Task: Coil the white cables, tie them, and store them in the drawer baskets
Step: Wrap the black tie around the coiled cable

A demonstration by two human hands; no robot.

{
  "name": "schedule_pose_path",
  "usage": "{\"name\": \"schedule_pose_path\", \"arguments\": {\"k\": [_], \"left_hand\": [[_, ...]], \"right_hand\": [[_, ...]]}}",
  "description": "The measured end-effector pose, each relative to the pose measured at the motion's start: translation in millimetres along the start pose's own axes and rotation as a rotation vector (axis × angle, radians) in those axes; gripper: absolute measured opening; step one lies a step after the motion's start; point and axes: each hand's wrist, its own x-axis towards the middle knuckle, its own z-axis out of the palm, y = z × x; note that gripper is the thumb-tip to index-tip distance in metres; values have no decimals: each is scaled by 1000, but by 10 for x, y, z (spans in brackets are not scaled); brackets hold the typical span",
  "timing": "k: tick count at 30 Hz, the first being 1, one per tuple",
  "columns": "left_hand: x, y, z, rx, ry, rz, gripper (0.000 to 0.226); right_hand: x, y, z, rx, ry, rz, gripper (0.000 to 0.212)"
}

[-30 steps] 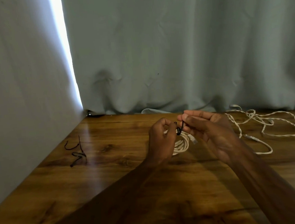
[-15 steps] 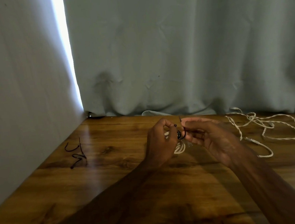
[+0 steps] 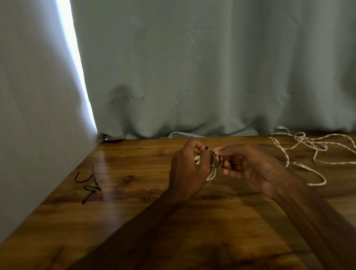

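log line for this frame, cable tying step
step: tying coil | left hand: holds coiled white cable | right hand: wraps black tie | spare ties: table left | loose cables: table right

Wooden tabletop (image 3: 138, 235), dark-grained, glossy. Black ties (image 3: 90, 184) lying loose near left edge. Tangle of white cables (image 3: 316, 150) spread at right, near far edge. Curtain hem (image 3: 179, 134) resting on far edge.

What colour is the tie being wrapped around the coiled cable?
Black, seen in the head view: the tie loops between both hands over the white cable.
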Motion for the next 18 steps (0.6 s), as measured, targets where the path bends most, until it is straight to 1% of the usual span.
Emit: {"name": "schedule_pose_path", "arguments": {"k": [6, 7, 10, 18], "left_hand": [[-27, 18, 14, 34, -24, 44, 14], [-27, 24, 14, 41, -24, 49, 14], [-30, 27, 11, 38, -31, 40, 13], [-33, 16, 22, 51, -31, 62, 14]], "right_hand": [[28, 16, -17, 50, -8, 3, 48], [29, 18, -19, 53, -9, 1, 45], [34, 24, -29, 78, -7, -1, 29], [31, 37, -18, 98, 1, -8, 23]]}}
